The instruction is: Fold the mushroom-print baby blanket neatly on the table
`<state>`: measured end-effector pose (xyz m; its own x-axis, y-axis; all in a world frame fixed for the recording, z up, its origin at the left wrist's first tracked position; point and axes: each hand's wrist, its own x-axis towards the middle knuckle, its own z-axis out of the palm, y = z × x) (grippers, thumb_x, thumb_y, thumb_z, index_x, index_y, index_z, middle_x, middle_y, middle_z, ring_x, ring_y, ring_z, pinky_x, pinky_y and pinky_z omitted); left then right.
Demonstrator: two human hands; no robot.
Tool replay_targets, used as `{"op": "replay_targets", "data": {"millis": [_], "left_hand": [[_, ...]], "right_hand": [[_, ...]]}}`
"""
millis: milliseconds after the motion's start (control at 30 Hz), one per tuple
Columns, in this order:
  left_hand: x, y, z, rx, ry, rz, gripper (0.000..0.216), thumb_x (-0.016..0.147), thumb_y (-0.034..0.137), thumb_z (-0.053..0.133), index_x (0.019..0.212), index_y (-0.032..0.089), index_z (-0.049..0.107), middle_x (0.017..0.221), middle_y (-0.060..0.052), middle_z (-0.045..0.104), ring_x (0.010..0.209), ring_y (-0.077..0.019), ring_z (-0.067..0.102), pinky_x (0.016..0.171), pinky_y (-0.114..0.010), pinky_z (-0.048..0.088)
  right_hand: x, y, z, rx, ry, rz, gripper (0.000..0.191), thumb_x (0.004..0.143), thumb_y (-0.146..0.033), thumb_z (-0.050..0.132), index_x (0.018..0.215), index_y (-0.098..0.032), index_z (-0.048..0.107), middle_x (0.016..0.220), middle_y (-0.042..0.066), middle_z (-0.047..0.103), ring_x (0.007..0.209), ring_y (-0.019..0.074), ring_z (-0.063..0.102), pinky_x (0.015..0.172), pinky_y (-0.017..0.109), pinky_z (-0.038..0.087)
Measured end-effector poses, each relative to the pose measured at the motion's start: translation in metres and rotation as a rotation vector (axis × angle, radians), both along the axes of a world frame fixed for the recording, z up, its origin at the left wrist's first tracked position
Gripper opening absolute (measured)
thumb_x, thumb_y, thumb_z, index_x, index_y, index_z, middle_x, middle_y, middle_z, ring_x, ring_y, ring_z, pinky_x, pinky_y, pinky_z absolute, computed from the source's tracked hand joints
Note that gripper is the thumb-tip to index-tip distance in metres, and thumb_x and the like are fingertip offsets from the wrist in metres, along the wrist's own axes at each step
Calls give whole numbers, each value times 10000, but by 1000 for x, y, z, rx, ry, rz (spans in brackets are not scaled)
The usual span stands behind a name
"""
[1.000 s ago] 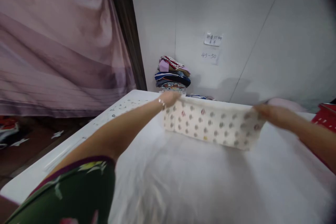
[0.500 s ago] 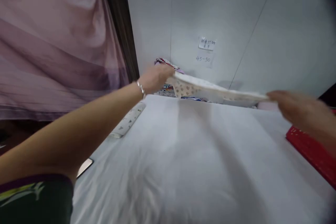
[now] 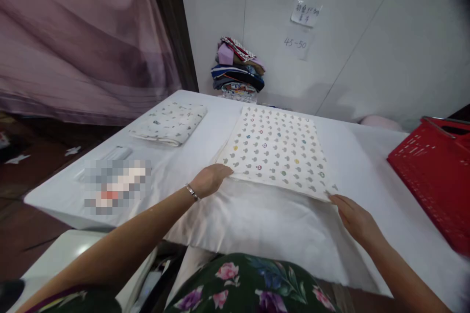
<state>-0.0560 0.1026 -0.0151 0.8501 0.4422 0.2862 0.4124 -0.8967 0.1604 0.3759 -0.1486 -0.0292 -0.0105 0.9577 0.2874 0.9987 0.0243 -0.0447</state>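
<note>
A cream cloth printed with small grey and coloured motifs (image 3: 275, 149) lies spread flat on the white-covered table (image 3: 367, 156). My left hand (image 3: 210, 179) rests at the cloth's near left corner, fingers curled onto its edge. My right hand (image 3: 355, 217) lies at the near right corner, fingers stretched toward the edge. A bracelet circles my left wrist.
A folded cloth of similar print (image 3: 169, 122) sits at the table's left. A stack of folded fabrics (image 3: 238, 71) stands against the back wall. A red plastic basket (image 3: 433, 166) stands at the right. Paper notes (image 3: 306, 12) hang on the wall. A mauve curtain (image 3: 73, 44) hangs at left.
The patterned cloth, held up stretched between both hands, has been laid flat on the table. Both hands have drawn back to its near corners.
</note>
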Motion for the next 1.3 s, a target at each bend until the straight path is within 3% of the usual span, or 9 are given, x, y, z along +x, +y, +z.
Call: {"op": "replay_targets", "data": {"millis": [267, 500, 667, 800, 967, 1133, 1200, 1300], "left_hand": [[6, -19, 6, -130, 140, 14, 311, 655, 30, 415, 843, 164, 624, 954, -59, 619, 929, -176, 547, 834, -328, 445], [22, -50, -2, -31, 58, 2, 418, 729, 59, 445, 1127, 153, 531, 1104, -97, 559, 1029, -211, 485, 899, -380, 370], [46, -58, -13, 19, 34, -56, 255, 878, 156, 378, 1042, 164, 572, 1028, -78, 598, 947, -187, 523, 850, -351, 387], [51, -52, -19, -7, -24, 45, 235, 907, 252, 389, 1022, 181, 582, 967, -65, 620, 886, -176, 550, 771, -326, 420], [26, -57, -13, -60, -83, 35, 250, 888, 341, 443, 1025, 190, 589, 1028, -71, 609, 973, -188, 535, 851, -352, 424], [0, -61, -11, -107, -217, 269, 221, 885, 288, 437, 980, 208, 619, 1016, -67, 620, 1031, -186, 526, 923, -377, 407], [-6, -54, -12, -160, -325, 485, 218, 880, 291, 436, 927, 211, 633, 1009, -56, 620, 991, -175, 546, 890, -353, 429], [-9, -39, -12, -390, -458, 839, 228, 846, 346, 474, 960, 204, 611, 990, -41, 620, 825, -142, 586, 742, -279, 477]], "right_hand": [[-22, -5, -5, -119, -92, 144, 397, 821, -129, 342, 1103, -191, 616, 1064, 102, 625, 948, 219, 591, 789, 352, 500], [-67, 4, -1, -72, -111, 166, 444, 801, -78, 386, 1213, -173, 521, 1214, 133, 520, 1118, 255, 475, 896, 419, 409], [-102, 28, -8, -63, -38, 244, 404, 832, -65, 377, 1189, -152, 545, 1213, 137, 520, 1129, 237, 464, 930, 387, 393], [-100, 44, -14, -35, 94, 217, 350, 860, -138, 382, 1148, -166, 579, 1131, 120, 565, 1042, 227, 518, 884, 373, 442], [-93, 37, -15, -59, 198, 250, 338, 869, -227, 407, 1157, -190, 580, 1163, 117, 557, 1078, 242, 518, 907, 405, 447], [-91, 34, -10, -93, 296, 232, 306, 866, -362, 455, 1095, -233, 612, 1205, 78, 557, 1077, 235, 542, 888, 368, 487], [-89, 40, -12, -50, 298, 176, 327, 878, -382, 421, 1097, -229, 608, 1270, 69, 516, 1139, 245, 503, 927, 383, 464], [-88, 53, -24, -29, 178, 104, 439, 877, -442, 368, 1202, -206, 547, 1386, 78, 398, 1274, 299, 346, 1004, 496, 355]]}}
